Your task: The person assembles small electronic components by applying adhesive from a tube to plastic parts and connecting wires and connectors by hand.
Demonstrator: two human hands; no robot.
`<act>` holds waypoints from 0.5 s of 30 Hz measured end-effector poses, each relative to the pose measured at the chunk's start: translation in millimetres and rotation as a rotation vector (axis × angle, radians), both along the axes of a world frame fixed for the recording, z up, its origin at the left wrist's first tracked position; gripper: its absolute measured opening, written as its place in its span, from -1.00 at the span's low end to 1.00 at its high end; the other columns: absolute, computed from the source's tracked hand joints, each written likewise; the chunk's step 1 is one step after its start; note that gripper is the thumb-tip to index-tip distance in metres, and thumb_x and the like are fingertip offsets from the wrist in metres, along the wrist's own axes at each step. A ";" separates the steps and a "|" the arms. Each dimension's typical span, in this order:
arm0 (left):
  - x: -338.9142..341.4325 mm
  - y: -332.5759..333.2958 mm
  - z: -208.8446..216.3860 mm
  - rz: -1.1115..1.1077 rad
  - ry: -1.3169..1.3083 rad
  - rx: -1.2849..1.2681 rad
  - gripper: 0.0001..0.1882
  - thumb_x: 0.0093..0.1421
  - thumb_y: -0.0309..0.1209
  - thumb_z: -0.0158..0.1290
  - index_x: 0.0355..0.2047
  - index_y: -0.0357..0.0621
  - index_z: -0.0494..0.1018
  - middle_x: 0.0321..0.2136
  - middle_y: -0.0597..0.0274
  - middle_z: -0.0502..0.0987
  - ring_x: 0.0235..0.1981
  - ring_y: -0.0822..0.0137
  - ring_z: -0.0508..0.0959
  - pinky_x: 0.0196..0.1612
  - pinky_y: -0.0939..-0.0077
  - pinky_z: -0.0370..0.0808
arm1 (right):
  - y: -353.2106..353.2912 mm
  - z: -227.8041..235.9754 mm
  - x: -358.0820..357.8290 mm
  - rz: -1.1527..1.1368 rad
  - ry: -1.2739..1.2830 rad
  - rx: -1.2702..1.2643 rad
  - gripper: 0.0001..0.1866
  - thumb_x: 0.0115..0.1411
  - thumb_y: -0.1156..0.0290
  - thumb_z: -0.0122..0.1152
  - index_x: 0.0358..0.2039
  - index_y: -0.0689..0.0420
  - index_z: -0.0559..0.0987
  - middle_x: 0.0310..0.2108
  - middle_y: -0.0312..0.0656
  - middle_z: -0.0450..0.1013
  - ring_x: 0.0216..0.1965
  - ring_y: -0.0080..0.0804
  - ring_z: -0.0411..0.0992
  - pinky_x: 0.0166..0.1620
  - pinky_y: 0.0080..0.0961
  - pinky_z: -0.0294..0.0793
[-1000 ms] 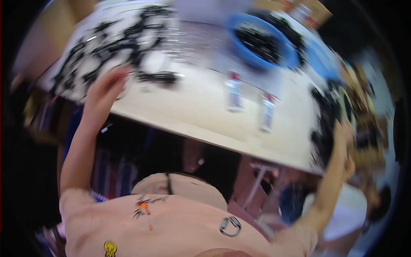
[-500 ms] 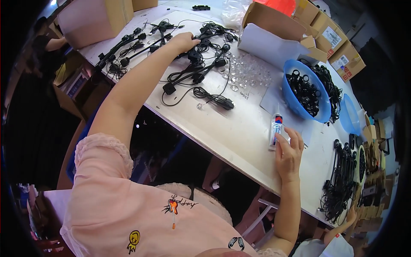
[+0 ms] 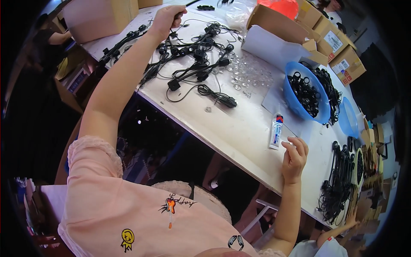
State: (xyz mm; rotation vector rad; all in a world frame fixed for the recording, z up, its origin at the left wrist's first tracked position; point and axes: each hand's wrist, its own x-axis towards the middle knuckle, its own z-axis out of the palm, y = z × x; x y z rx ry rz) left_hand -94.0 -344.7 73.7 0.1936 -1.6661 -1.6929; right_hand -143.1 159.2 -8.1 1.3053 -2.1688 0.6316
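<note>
My left hand [image 3: 168,20] is raised over the far left of the table, closed around a thin black rod [image 3: 193,2] that runs out past the top edge of the picture. Below it lies a tangle of black corded rods [image 3: 199,55] with small square blocks and bundled cables. My right hand [image 3: 295,159] hovers by the table's near edge, fingers loosely bent and apart, holding nothing. Just beyond its fingertips a white and blue squeeze tube [image 3: 276,132] lies on the table, not touched.
Small clear discs [image 3: 250,73] are scattered mid-table. A blue bowl [image 3: 289,96] holds black ring-shaped parts. More corded black parts [image 3: 336,184] lie at the right. Cardboard boxes [image 3: 278,30] line the far side; a large carton [image 3: 100,19] stands far left. Co-workers' arms [image 3: 340,229] show at the edges.
My left hand has lifted from the tangle, moving up and left with a black rod. My right hand has drawn back slightly from the squeeze tube, toward the near right.
</note>
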 end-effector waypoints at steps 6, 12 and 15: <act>62.8 7.1 24.8 -0.429 0.030 -0.292 -0.56 0.19 -0.08 -0.08 -0.18 -0.24 0.30 -0.71 0.31 0.21 -0.71 0.50 0.16 -0.63 0.68 0.15 | -15.5 56.8 36.0 -0.032 0.268 -0.114 -0.72 0.03 0.56 0.10 -0.18 0.21 0.48 -0.10 -0.05 0.34 -0.01 -0.10 0.26 0.07 -0.25 0.20; 120.4 141.2 42.9 -0.551 0.012 -0.831 -0.82 -0.13 -0.44 0.07 -0.60 -0.31 0.35 -0.67 0.18 0.30 -0.61 0.32 0.32 -0.55 0.51 0.21 | -53.1 120.7 101.8 -0.085 0.306 0.070 -0.33 -0.19 0.23 0.35 -0.01 0.14 0.38 0.00 -0.06 0.29 0.05 -0.18 0.20 0.11 -0.19 0.09; 124.4 163.3 36.9 -0.785 -0.063 -0.988 -0.81 -0.12 -0.42 0.13 -0.54 -0.28 0.39 -0.60 0.16 0.38 -0.53 0.26 0.40 -0.46 0.49 0.30 | -50.1 95.4 113.1 0.135 -0.167 0.107 -0.81 -0.16 0.45 0.32 -0.49 0.15 0.51 -0.58 -0.21 0.41 -0.47 -0.25 0.37 -0.38 -0.42 0.34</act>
